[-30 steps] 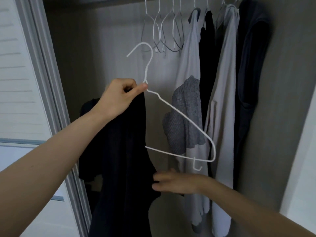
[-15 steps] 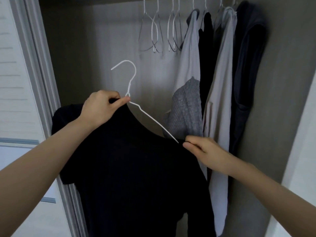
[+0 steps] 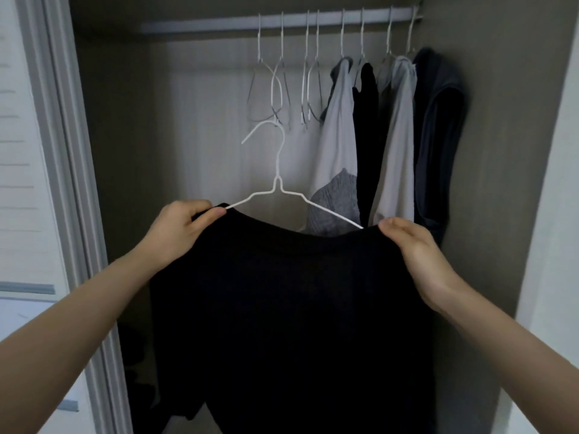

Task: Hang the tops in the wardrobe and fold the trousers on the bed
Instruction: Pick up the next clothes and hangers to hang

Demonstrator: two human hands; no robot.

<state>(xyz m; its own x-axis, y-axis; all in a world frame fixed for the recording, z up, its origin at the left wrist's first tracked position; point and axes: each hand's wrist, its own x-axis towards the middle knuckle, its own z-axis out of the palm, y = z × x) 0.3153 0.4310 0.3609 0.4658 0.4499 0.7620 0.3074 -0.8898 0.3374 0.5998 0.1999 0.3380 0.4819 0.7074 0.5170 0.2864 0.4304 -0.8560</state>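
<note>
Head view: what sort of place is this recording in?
Most likely a built-in wardrobe in a home, probably a bedroom. A rail carries empty wire hangers and hung tops, a sliding door frame stands at the left, and both hands hold a black top on a white hanger.

dim wardrobe interior, pale rail, grey sliding door frame, white wall

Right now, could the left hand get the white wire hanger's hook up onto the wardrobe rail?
Probably yes: the rail has a bare stretch above the hook, but the left hand grips the black top.
</note>
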